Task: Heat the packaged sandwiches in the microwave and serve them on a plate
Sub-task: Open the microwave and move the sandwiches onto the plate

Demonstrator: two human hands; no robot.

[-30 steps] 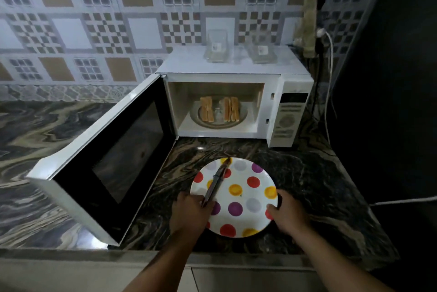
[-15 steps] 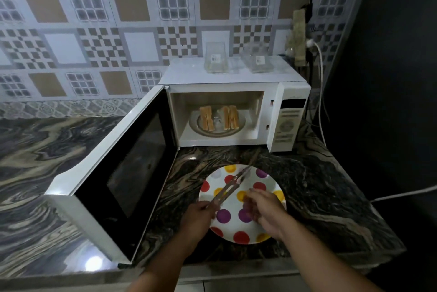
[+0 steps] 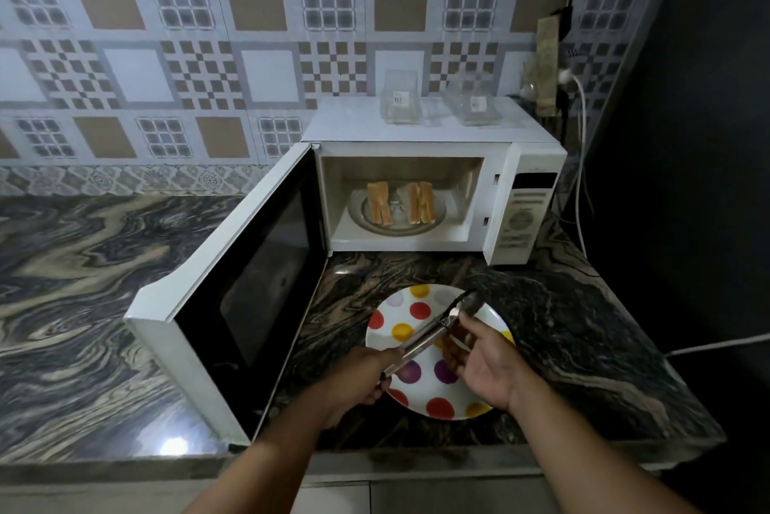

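Observation:
The white microwave [image 3: 523,163] stands with its door [image 3: 233,305] swung wide to the left. Inside, two sandwiches [image 3: 380,203] [image 3: 421,201] stand on the glass turntable [image 3: 358,217]. A polka-dot plate [image 3: 421,347] lies on the counter in front. My left hand [image 3: 358,380] grips the handle end of metal tongs [image 3: 425,340] held over the plate. My right hand [image 3: 483,359] is palm up beside the tongs, its fingers pinching them near the middle.
Two clear plastic sandwich boxes [image 3: 400,103] [image 3: 473,105] sit on top of the microwave. A white cable [image 3: 579,180] hangs by the dark wall on the right. The marbled counter [image 3: 83,284] stretches left; its front edge is near my arms.
My right hand left the plate's rim and came onto the tongs. My left hand lifted and swung the tongs' tips to the right. The camera view shifted left.

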